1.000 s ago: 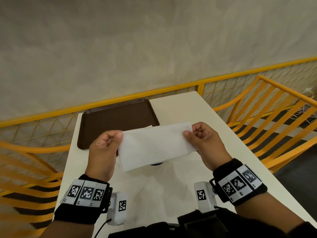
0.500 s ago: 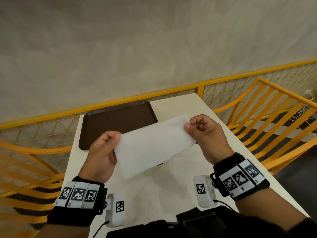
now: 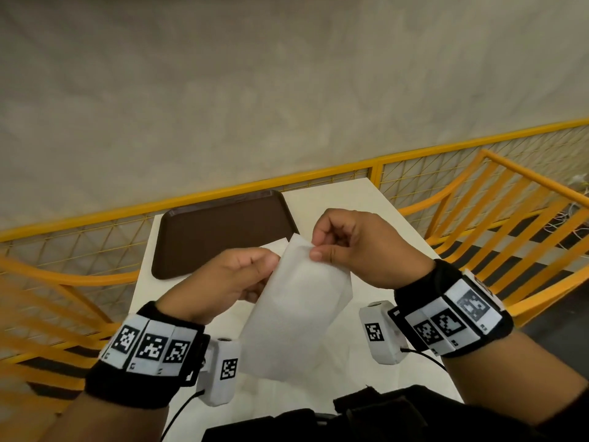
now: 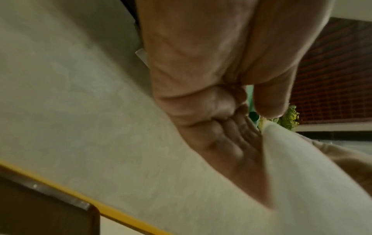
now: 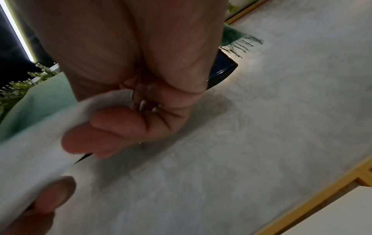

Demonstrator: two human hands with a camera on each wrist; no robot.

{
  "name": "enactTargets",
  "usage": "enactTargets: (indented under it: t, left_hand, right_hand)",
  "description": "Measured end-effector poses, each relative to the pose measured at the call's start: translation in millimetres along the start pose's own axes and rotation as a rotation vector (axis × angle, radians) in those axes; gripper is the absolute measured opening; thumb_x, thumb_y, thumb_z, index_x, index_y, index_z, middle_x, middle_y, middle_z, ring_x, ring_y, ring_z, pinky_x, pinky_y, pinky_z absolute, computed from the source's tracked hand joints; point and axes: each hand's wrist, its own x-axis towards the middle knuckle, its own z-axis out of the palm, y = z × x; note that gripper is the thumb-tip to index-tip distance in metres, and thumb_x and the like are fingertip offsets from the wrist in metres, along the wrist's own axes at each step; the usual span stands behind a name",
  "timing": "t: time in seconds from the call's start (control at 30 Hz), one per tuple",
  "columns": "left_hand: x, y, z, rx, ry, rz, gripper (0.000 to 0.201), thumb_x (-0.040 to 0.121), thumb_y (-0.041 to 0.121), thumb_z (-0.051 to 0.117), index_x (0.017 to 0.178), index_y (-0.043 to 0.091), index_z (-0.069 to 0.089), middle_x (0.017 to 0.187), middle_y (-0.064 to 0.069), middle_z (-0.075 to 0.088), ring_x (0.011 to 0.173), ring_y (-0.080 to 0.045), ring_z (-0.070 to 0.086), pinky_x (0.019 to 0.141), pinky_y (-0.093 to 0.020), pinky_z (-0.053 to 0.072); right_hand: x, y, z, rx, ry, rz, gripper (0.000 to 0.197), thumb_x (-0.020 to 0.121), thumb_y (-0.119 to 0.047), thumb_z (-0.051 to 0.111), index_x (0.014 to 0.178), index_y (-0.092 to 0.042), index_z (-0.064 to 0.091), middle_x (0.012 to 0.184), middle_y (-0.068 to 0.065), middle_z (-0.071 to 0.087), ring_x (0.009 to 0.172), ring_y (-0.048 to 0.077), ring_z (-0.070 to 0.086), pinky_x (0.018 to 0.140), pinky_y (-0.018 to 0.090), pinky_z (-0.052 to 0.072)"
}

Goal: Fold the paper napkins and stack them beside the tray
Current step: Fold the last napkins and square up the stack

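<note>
A white paper napkin (image 3: 296, 314) hangs in the air over the near half of the white table (image 3: 344, 199), its long side running from upper right down to lower left. My right hand (image 3: 314, 250) pinches its top corner between thumb and curled fingers; the right wrist view shows the napkin (image 5: 30, 151) under the thumb. My left hand (image 3: 267, 269) holds the upper left edge, fingers behind the sheet and thumb at the rim. In the left wrist view the fingers lie along the napkin (image 4: 302, 167). The brown tray (image 3: 223, 231) lies bare at the table's far left.
A yellow mesh railing (image 3: 318, 177) runs along the table's far edge below a grey wall. Yellow slatted chair backs stand to the left (image 3: 47, 282) and right (image 3: 510, 218) of the table. Bare tabletop lies right of the tray.
The napkin has swung from lying crosswise between my hands to hanging nearly upright. My right hand rose and moved left, so both hands now meet at its top end.
</note>
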Motion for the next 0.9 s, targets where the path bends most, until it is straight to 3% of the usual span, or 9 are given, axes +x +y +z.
enactTargets:
  t: [0.1, 0.3, 0.4, 0.47, 0.53, 0.63, 0.73, 0.83, 0.9]
  left_hand:
    - [2, 3, 7, -0.044, 0.107, 0.028, 0.014, 0.082, 0.034, 0.071, 0.072, 0.024, 0.071, 0.070, 0.001, 0.062, 0.062, -0.011, 0.053, 0.061, -0.024, 0.046]
    - [2, 0, 14, -0.046, 0.164, 0.049, 0.011, 0.081, 0.019, 0.062, 0.078, 0.009, 0.063, 0.064, -0.002, 0.064, 0.057, -0.010, 0.058, 0.057, -0.021, 0.049]
    - [2, -1, 15, -0.019, 0.192, 0.092, 0.012, 0.090, 0.013, 0.058, 0.080, 0.009, 0.062, 0.064, 0.000, 0.064, 0.058, -0.009, 0.058, 0.059, -0.020, 0.048]
    - [2, -2, 14, 0.040, 0.225, 0.148, 0.013, 0.091, 0.020, 0.062, 0.080, 0.015, 0.062, 0.065, 0.002, 0.065, 0.061, -0.009, 0.059, 0.061, -0.023, 0.049]
    - [1, -3, 10, 0.193, 0.233, 0.206, 0.016, 0.083, 0.041, 0.062, 0.078, 0.026, 0.061, 0.067, 0.002, 0.065, 0.064, -0.010, 0.058, 0.064, -0.028, 0.049]
    - [3, -10, 10, 0.297, 0.231, 0.220, 0.023, 0.077, 0.054, 0.055, 0.080, 0.031, 0.058, 0.065, 0.001, 0.059, 0.063, -0.012, 0.051, 0.064, -0.034, 0.043]
    - [7, -27, 8, 0.114, 0.143, 0.063, 0.033, 0.071, 0.048, 0.069, 0.094, 0.029, 0.055, 0.076, -0.007, 0.069, 0.071, -0.025, 0.062, 0.070, -0.039, 0.047]
    - [2, -58, -5, -0.007, 0.031, -0.178, 0.070, 0.056, 0.032, 0.089, 0.116, 0.015, 0.055, 0.108, -0.014, 0.072, 0.101, -0.033, 0.068, 0.089, -0.047, 0.053]
    - [-2, -77, -6, -0.142, 0.156, -0.263, 0.075, 0.052, 0.029, 0.092, 0.117, 0.009, 0.061, 0.113, -0.011, 0.071, 0.105, -0.030, 0.067, 0.088, -0.043, 0.055]
  right_hand:
    - [1, -1, 0, -0.004, 0.000, 0.004, 0.021, 0.081, -0.013, 0.075, 0.076, -0.027, 0.060, 0.068, -0.011, 0.059, 0.061, -0.001, 0.051, 0.060, 0.013, 0.042]
    - [0, -1, 1, 0.001, -0.006, 0.014, 0.019, 0.083, -0.018, 0.074, 0.076, -0.025, 0.058, 0.069, -0.010, 0.057, 0.064, 0.000, 0.049, 0.063, 0.014, 0.040]
    - [-1, 0, 0, 0.057, -0.016, 0.029, 0.018, 0.081, -0.024, 0.076, 0.080, -0.023, 0.058, 0.078, -0.001, 0.062, 0.072, 0.012, 0.056, 0.070, 0.030, 0.046]
    - [-1, 2, -1, 0.178, -0.046, 0.105, 0.031, 0.073, -0.038, 0.079, 0.090, -0.026, 0.056, 0.086, 0.002, 0.066, 0.076, 0.027, 0.063, 0.073, 0.041, 0.051]
    - [0, 7, -3, 0.241, -0.103, 0.228, 0.051, 0.063, -0.053, 0.078, 0.104, -0.036, 0.053, 0.096, 0.007, 0.070, 0.085, 0.034, 0.067, 0.081, 0.044, 0.052]
    - [1, 12, 3, 0.012, -0.175, 0.229, 0.040, 0.076, -0.052, 0.072, 0.107, -0.030, 0.058, 0.093, 0.000, 0.071, 0.085, 0.013, 0.068, 0.081, 0.032, 0.052]
    - [2, 17, 12, -0.204, -0.150, 0.175, 0.015, 0.091, -0.034, 0.063, 0.082, -0.023, 0.059, 0.078, -0.009, 0.062, 0.069, 0.001, 0.055, 0.064, 0.017, 0.042]
    - [-2, 34, 16, -0.098, -0.011, 0.294, 0.015, 0.094, -0.031, 0.058, 0.084, -0.019, 0.057, 0.078, -0.004, 0.062, 0.066, 0.009, 0.056, 0.057, 0.022, 0.046]
    - [-7, 46, 19, -0.008, 0.089, 0.391, 0.017, 0.095, -0.029, 0.056, 0.089, -0.014, 0.058, 0.076, -0.001, 0.064, 0.059, 0.012, 0.060, 0.050, 0.025, 0.048]
